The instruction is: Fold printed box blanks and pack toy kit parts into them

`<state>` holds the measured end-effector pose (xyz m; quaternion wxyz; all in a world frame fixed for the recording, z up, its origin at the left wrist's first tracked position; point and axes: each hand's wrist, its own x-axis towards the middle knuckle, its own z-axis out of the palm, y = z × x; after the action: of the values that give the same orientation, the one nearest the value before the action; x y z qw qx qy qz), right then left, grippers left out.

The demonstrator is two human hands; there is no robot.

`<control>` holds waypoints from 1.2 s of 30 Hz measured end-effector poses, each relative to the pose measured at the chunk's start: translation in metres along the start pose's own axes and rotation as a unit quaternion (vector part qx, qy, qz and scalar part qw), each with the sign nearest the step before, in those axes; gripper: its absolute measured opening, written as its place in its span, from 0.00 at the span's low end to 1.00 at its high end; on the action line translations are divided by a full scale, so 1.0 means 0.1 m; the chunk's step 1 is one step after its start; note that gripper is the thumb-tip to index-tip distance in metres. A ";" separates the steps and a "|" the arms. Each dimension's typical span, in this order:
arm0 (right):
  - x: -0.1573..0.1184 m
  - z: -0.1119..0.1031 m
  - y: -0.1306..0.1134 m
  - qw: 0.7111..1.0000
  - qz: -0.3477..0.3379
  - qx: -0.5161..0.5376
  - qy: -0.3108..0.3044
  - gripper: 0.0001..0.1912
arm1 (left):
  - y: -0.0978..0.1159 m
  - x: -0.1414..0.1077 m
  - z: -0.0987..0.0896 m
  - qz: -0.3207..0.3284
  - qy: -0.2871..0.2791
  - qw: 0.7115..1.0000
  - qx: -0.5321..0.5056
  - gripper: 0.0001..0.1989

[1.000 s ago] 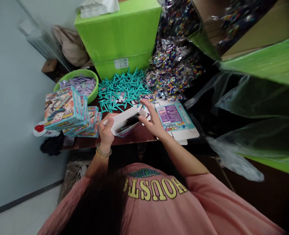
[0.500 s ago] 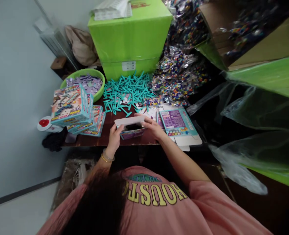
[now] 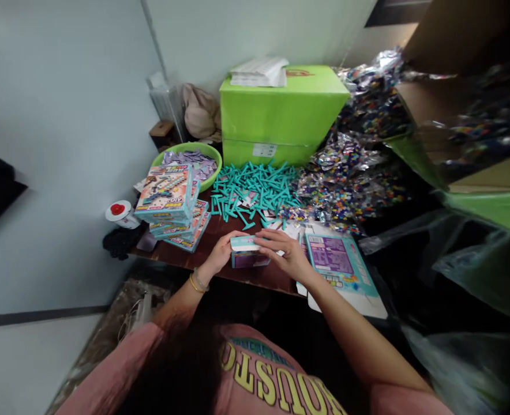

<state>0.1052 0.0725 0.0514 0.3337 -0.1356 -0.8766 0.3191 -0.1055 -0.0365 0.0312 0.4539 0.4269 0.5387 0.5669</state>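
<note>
- Held a small box (image 3: 247, 252) at the near edge of the tabletop (image 3: 220, 226), gripped from both ends.
- Left hand (image 3: 220, 257) curled around the box's left end, fingers closed on it.
- Right hand (image 3: 286, 253) laid over the right end, fingers (image 3: 269, 236) spread across the top.
- Lay just right: flat carton (image 3: 339, 264).
- Stood to the left: stacked boxes (image 3: 172, 203).
- Scattered behind: teal sticks (image 3: 255, 187).

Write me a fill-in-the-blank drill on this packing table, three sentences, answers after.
1. Both hands, the left hand and the right hand, hold one small ____.
2. The pile of teal sticks lies in front of the big ____ carton.
3. The stack of finished boxes stands on the person's ____ side.

Answers: box; green; left
</note>
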 end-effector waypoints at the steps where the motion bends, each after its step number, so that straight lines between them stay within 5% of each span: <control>1: 0.00 0.00 -0.02 1.000 0.019 0.004 -0.006 0.15 | -0.01 0.00 -0.02 -0.003 -0.014 1.000 0.002 0.16; 5: 0.01 0.06 -0.03 0.997 0.062 -0.045 0.005 0.13 | -0.09 -0.03 -0.04 0.003 -0.045 0.999 -0.004 0.17; 9: 0.00 0.10 0.04 0.996 0.021 -0.086 0.008 0.15 | -0.22 -0.15 0.00 0.146 0.041 0.988 -0.014 0.24; 12: -0.05 0.06 0.17 0.994 -0.032 -0.102 -0.033 0.16 | -0.27 -0.24 -0.02 0.250 0.044 0.955 0.153 0.21; 15: -0.15 0.03 0.32 0.991 -0.076 -0.106 -0.043 0.18 | -0.26 -0.28 -0.10 0.270 -0.006 0.923 0.276 0.16; 20: -0.28 0.15 0.36 0.992 -0.079 -0.094 0.005 0.23 | -0.26 -0.25 -0.17 0.262 -0.037 0.923 0.280 0.15; 25: -0.63 0.79 0.05 0.981 0.047 -0.124 0.141 0.49 | -0.28 -0.33 0.13 0.245 0.132 0.917 0.287 0.16; 28: -0.88 1.06 -0.02 0.978 0.129 -0.061 0.149 0.52 | -0.27 -0.44 0.36 0.222 0.112 0.938 0.240 0.25; 30: -0.95 1.00 0.02 0.954 0.219 -0.017 0.202 0.45 | -0.29 -0.49 0.44 0.213 0.078 0.948 0.223 0.30; 32: -0.94 0.79 0.06 0.919 0.310 0.059 0.236 0.39 | -0.34 -0.52 0.44 0.168 0.102 0.954 0.227 0.37; 36: -0.87 0.44 0.00 0.878 0.379 0.254 0.144 0.36 | -0.28 -0.53 0.29 0.058 0.054 0.990 0.118 0.48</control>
<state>0.1404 0.0125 -0.0171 0.3326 -0.4122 -0.5899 0.6095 -0.0635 -0.0815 0.0047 0.3367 0.4768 0.6001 0.5469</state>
